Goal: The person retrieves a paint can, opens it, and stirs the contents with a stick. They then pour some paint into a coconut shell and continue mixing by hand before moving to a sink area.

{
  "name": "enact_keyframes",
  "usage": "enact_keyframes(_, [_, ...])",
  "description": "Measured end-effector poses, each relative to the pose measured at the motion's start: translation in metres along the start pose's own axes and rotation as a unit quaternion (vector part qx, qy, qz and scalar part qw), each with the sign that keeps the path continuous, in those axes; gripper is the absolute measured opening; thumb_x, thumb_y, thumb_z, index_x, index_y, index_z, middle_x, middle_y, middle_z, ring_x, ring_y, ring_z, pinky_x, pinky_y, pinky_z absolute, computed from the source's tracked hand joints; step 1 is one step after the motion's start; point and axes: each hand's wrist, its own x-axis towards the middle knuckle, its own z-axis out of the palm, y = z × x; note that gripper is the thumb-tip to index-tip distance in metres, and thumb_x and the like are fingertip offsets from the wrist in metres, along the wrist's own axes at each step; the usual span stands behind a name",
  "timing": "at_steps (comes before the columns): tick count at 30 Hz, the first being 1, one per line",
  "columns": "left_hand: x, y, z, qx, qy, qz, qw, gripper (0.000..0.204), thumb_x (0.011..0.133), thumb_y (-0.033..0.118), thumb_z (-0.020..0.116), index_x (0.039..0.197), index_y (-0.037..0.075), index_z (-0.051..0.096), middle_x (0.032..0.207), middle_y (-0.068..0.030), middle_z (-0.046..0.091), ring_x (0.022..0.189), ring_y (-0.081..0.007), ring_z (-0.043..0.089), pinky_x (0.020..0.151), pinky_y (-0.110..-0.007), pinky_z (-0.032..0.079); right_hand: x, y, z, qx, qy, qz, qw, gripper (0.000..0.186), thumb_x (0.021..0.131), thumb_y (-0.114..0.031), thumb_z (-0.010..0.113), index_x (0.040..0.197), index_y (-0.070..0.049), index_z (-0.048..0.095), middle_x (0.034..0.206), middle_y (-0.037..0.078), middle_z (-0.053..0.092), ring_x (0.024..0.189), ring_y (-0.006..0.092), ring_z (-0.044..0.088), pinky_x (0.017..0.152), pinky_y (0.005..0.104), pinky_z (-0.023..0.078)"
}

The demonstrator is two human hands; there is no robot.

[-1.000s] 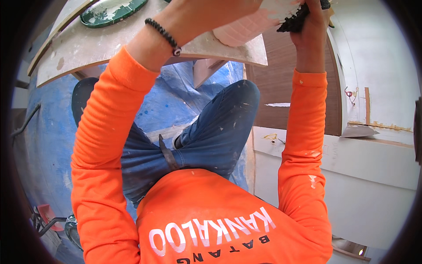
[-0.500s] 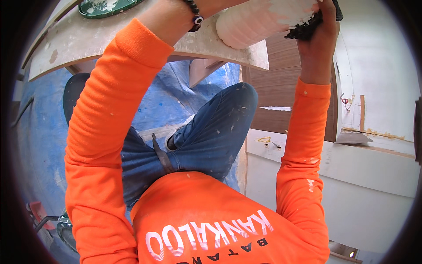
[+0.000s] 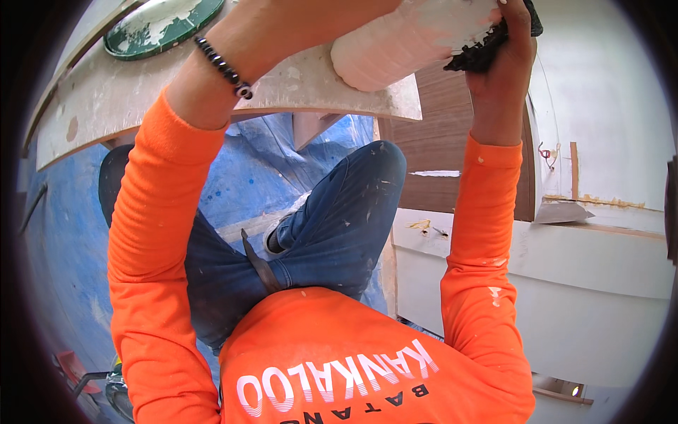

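A plastic bottle [image 3: 385, 53], whitish-pink and ribbed, lies tilted over the end of a pale board [image 3: 304, 85]. At the bottle's right end, my right hand [image 3: 500, 78] is closed round a ragged black piece [image 3: 484, 51]. That piece looks crumpled and has white smears; what it is made of I cannot tell. My left hand [image 3: 318, 18] reaches across the board to the bottle's upper side. Its fingers pass behind the bottle or out of the top edge, so their grip is hidden.
A green round lid [image 3: 159, 35] smeared with white paste lies at the board's left. Under my legs spreads a blue sheet [image 3: 247, 159]. To the right are a brown wood panel [image 3: 424, 134] and white panels [image 3: 586, 268], with red wires [image 3: 546, 154] on the wall.
The bottle, the board and the lid sit slightly lower and further left in view. My left forearm has swung left and down, showing more of its bracelet. The right hand keeps its hold.
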Motion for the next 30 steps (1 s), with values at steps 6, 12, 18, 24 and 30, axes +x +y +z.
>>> enact_keyframes(6, [0.006,0.015,-0.005,0.117,-0.013,-0.014,0.993,0.029,0.09,-0.001,0.069,0.118,0.002,0.071,0.109,-0.0143,0.075,0.097,-0.0265,0.074,0.085,-0.035,0.058,-0.007,-0.002,-0.001,-0.009,0.043,-0.004,0.999,0.027,0.098,-0.023,0.069,0.117,-0.003,0.067,0.108,0.006,0.07,0.097,0.0156,0.069,0.086,0.0293,0.056])
enact_keyframes(12, [0.0,0.021,-0.004,0.074,0.008,-0.032,0.997,0.031,0.091,0.0,0.069,0.122,0.001,0.069,0.111,-0.0137,0.075,0.1,-0.0242,0.074,0.09,-0.034,0.057,-0.002,0.004,-0.012,-0.023,0.032,-0.005,0.999,0.025,0.098,-0.022,0.069,0.115,-0.004,0.066,0.105,0.005,0.07,0.095,0.014,0.069,0.084,0.029,0.056])
enact_keyframes(18, [0.0,0.006,-0.015,0.104,0.006,-0.026,0.994,0.03,0.094,0.002,0.068,0.124,0.002,0.07,0.111,-0.011,0.076,0.099,-0.0169,0.071,0.09,-0.032,0.056,-0.018,-0.008,0.001,0.043,0.032,0.011,0.998,0.028,0.098,-0.019,0.07,0.121,-0.004,0.067,0.106,0.005,0.071,0.094,0.0129,0.069,0.081,0.0277,0.056])
enact_keyframes(24, [0.006,0.051,-0.025,0.132,-0.03,-0.179,0.975,0.029,0.096,0.002,0.068,0.124,0.001,0.069,0.106,-0.006,0.073,0.099,-0.0118,0.068,0.086,-0.03,0.055,-0.022,-0.005,-0.006,-0.042,0.071,0.108,0.991,0.037,0.097,-0.016,0.075,0.129,-0.002,0.066,0.111,0.005,0.072,0.1,0.0121,0.069,0.083,0.0279,0.057])
enact_keyframes(30, [0.012,0.014,-0.042,0.125,-0.033,-0.057,0.99,0.035,0.098,0.004,0.057,0.131,0.003,0.067,0.122,-0.0119,0.068,0.11,-0.0223,0.066,0.092,-0.032,0.049,-0.007,-0.003,-0.015,0.026,0.057,-0.031,0.998,0.046,0.081,-0.008,0.09,0.119,0.002,0.066,0.099,0.006,0.075,0.085,0.0113,0.071,0.073,0.0267,0.058])
